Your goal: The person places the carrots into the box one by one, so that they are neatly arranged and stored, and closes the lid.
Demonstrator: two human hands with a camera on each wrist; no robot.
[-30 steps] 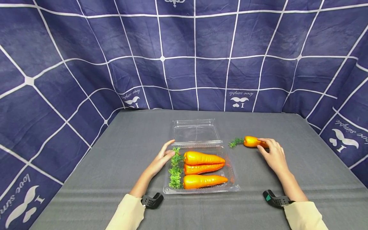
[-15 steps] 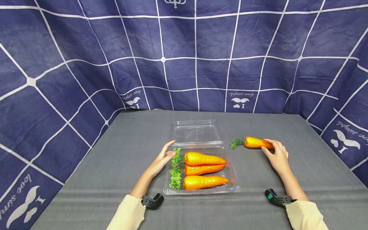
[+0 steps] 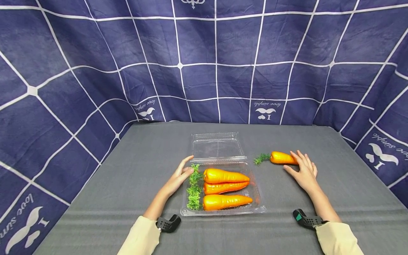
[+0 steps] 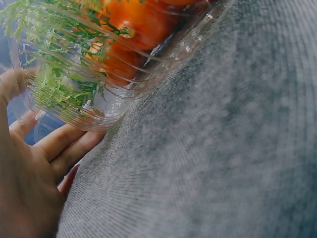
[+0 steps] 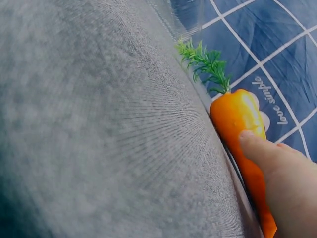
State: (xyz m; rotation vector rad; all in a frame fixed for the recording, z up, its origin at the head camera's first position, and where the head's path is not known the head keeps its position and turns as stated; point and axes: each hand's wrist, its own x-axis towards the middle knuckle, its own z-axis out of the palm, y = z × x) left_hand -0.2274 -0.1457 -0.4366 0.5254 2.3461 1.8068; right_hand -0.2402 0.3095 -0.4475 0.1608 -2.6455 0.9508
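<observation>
Right hand [image 3: 305, 174] spreading wider around glossy orange, green-topped carrot [image 3: 279, 157]
The carrot is lying ungripped outside the clear plastic container [image 3: 223, 213], whose side the extended left hand [image 3: 176, 179] is touching.

Carrots [image 3: 224, 175] [image 3: 224, 187] [image 3: 226, 202] [image 3: 280, 158], four in all: three in the box [image 3: 223, 213], one outside. One box, with one lid [image 3: 218, 148]. Two hands [image 3: 177, 178] [image 3: 305, 175]: one left, one right. Two wristbands [image 3: 169, 223] [image 3: 307, 220], one per hand; two sleeves [image 3: 140, 236] [image 3: 338, 237], one each side. One table [image 3: 153, 152].

Backdrop [image 3: 236, 42]: blue cloth, white grid lines; far, left and right of me.
Lettering [image 3: 267, 104]: white, low on the cloth.
Tabletop [image 3: 137, 152]: grey fabric before me.
</observation>
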